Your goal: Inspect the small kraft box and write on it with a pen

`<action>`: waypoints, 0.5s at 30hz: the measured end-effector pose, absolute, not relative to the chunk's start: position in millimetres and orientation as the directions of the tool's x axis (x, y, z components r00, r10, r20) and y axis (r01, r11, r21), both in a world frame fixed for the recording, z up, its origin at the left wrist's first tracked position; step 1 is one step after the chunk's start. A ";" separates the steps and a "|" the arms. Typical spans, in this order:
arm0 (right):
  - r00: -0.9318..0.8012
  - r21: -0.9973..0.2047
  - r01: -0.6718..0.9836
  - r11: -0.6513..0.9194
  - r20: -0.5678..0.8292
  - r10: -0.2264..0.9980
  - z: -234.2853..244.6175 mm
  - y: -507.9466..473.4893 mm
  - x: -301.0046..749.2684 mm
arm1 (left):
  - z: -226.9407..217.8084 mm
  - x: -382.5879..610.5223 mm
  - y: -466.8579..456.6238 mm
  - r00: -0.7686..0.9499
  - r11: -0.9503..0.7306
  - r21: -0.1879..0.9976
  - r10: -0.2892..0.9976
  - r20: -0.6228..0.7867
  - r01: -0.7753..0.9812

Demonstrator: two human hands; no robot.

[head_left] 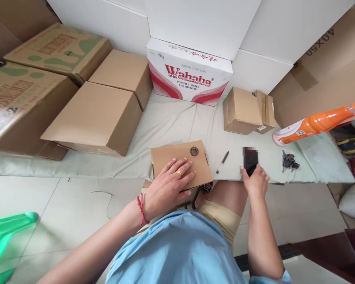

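Observation:
My left hand [173, 183] lies flat with fingers spread on the lid of a small brown cardboard box [176, 154] at the table's front edge. A small dark ring-shaped piece [194, 151] rests on that lid, beyond my fingertips. My right hand [256, 181] grips the lower end of a black phone [251, 161], thumb on one side and fingers on the other. The phone's upper part is blurred out. Between the box and the phone lies a black pen [223, 162]. A bunch of keys [290, 161] is to the right of the phone.
An orange drink bottle [316, 123] stands at the right, near small cartons [242, 110]. A white Wahaha water carton [189, 73] is against the wall. Larger brown boxes [91, 114] fill the left on the pale cloth [162, 118]. A green plastic stool [8, 232] is on the floor.

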State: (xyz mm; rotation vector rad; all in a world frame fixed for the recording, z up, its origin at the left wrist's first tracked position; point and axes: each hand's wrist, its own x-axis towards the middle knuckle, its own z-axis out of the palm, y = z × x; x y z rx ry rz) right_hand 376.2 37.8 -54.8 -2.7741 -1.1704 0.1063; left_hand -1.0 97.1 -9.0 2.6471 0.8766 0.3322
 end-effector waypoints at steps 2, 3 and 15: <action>0.709 -0.118 0.698 -0.706 -0.025 0.705 -53.4 39.6 379.1 | -9.4 -9.5 93.2 0.771 -0.749 0.372 0.625 0.122 0.548; 0.716 -0.101 0.691 -0.716 -0.036 0.697 -51.8 41.6 381.4 | -10.6 -14.0 90.6 0.764 -0.747 0.366 0.632 0.130 0.555; 0.742 -0.144 0.635 -0.759 -0.162 0.651 -49.9 27.1 428.1 | -28.8 -32.9 68.6 0.667 -0.691 0.356 0.715 0.210 0.629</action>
